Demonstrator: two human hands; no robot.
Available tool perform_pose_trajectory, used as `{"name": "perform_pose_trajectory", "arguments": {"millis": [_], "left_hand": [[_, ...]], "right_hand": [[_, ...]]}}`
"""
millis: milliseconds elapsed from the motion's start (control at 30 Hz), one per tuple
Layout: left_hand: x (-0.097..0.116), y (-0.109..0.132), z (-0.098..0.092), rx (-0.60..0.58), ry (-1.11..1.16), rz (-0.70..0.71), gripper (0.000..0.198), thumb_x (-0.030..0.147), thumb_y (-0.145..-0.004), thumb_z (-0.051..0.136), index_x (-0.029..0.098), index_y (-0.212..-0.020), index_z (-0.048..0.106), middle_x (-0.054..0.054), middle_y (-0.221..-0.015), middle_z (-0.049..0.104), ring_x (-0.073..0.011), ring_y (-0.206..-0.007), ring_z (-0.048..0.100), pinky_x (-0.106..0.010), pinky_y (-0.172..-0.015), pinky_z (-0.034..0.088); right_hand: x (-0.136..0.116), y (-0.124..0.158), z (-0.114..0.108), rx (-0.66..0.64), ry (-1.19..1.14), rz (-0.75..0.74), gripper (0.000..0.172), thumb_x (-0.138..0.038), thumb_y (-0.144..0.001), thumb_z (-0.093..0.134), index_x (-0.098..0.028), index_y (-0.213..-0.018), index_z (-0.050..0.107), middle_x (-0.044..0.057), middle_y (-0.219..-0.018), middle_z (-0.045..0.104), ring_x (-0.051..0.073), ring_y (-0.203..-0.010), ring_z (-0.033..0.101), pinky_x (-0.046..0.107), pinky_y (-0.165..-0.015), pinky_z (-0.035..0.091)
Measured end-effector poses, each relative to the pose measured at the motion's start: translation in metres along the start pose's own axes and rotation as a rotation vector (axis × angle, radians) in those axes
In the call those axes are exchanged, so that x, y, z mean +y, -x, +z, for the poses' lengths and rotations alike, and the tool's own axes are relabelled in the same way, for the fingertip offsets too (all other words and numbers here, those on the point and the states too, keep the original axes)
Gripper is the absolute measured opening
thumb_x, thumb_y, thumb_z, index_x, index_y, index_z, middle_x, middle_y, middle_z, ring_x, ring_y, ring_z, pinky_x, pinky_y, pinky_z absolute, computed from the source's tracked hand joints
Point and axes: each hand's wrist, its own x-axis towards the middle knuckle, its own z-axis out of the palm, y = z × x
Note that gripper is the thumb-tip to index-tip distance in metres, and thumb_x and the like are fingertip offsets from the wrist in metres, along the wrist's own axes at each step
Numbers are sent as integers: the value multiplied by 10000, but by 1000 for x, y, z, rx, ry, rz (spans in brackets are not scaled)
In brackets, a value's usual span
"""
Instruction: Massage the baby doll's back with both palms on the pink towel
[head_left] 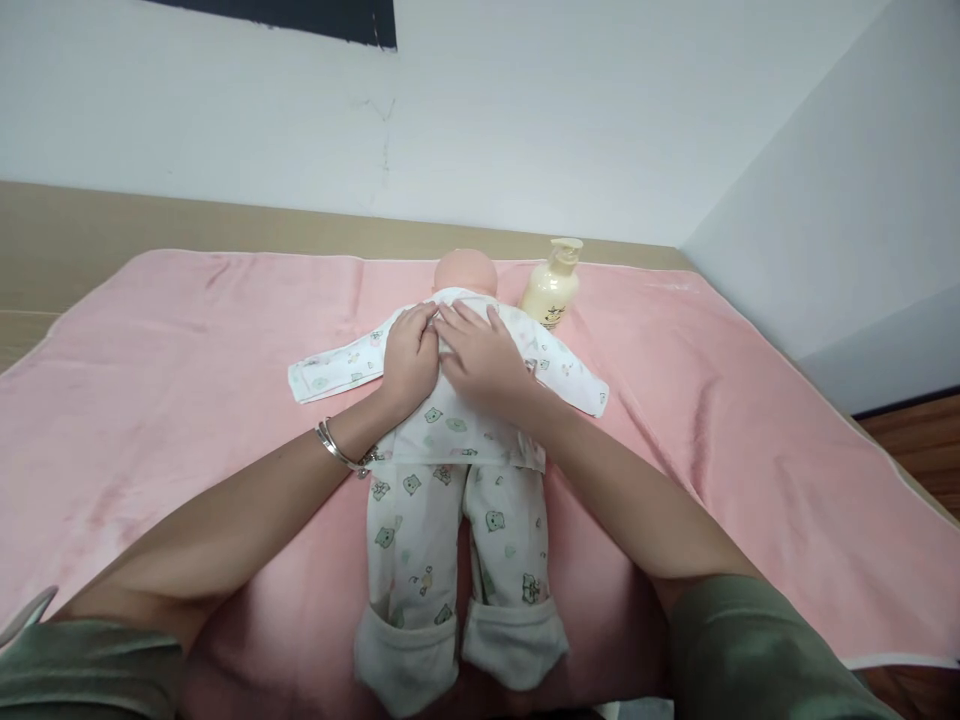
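Observation:
A baby doll [465, 272] lies on its back on a pink towel [187, 360], head away from me, dressed in a white printed top and trousers [457, 520]. My left hand [411, 355] rests on the doll's chest, fingers curled and pinching the shirt fabric near the collar. A silver bracelet circles that wrist. My right hand [484, 352] lies beside it on the chest, fingers together and pressing the shirt's front edge. Both hands meet at the middle of the shirt, just below the doll's chin.
A cream pump bottle [553, 285] stands on the towel right of the doll's head. The towel covers a wooden surface [75, 230] set against a white wall. A strip of wooden floor [919, 445] shows at the far right.

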Motion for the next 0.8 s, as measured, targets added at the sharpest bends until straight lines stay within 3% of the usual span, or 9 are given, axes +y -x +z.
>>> {"name": "perform_pose_trajectory", "arguments": {"millis": [100, 167, 300, 433, 533, 667, 800], "left_hand": [[1, -1, 1, 4, -34, 2, 460, 215, -894, 390, 143, -1243, 680, -105, -1346, 700, -235, -1302, 613, -445, -1224, 455], [2, -1, 1, -4, -49, -4, 466, 217, -896, 384, 147, -1250, 678, -99, -1353, 698, -235, -1311, 609, -447, -1232, 449], [4, -1, 0, -19, -83, -33, 482, 212, -909, 361, 133, -1277, 661, -110, -1386, 679, -231, -1333, 599, -442, -1240, 447], [7, -1, -3, -65, -179, -7, 479, 219, -935, 349, 120, -1297, 646, -131, -1393, 668, -240, -1337, 594, -447, -1241, 446], [17, 4, -6, -127, -284, 70, 487, 220, -958, 318, 128, -1311, 640, -138, -1404, 656, -267, -1359, 577, -495, -1257, 421], [37, 24, -4, -177, -356, 182, 522, 192, -962, 314, 123, -1415, 566, -136, -1529, 565, -304, -1499, 452, -552, -1305, 341], [41, 28, -2, -175, -245, 114, 575, 198, -959, 357, 117, -1520, 453, -154, -1587, 503, -317, -1543, 402, -565, -1313, 330]], "right_hand": [[33, -16, -4, 34, -96, 120, 597, -326, -1018, 368, -121, -1576, 425, 110, -1701, 326, 297, -1596, 299, 555, -1328, 233], [40, -19, -4, 65, -87, 202, 609, -338, -1033, 338, -79, -1580, 407, 150, -1682, 355, 311, -1577, 333, 535, -1316, 265], [7, 0, 1, 84, 74, 275, 620, -287, -1040, 310, 19, -1575, 371, 251, -1647, 371, 395, -1558, 339, 565, -1304, 258], [-25, 15, 5, 63, 100, 166, 593, -267, -1024, 345, -104, -1593, 394, 156, -1711, 286, 419, -1609, 205, 671, -1300, 189], [-9, 4, 4, 46, -12, 200, 578, -273, -1027, 329, -140, -1584, 415, 134, -1710, 299, 354, -1611, 240, 637, -1313, 204], [28, -17, 1, 119, -110, 325, 606, -364, -1042, 331, -58, -1557, 423, 198, -1659, 378, 325, -1576, 328, 555, -1319, 248], [21, -11, 1, 124, -16, 325, 585, -333, -1048, 332, -20, -1526, 456, 227, -1621, 427, 350, -1539, 386, 532, -1304, 281]]}}
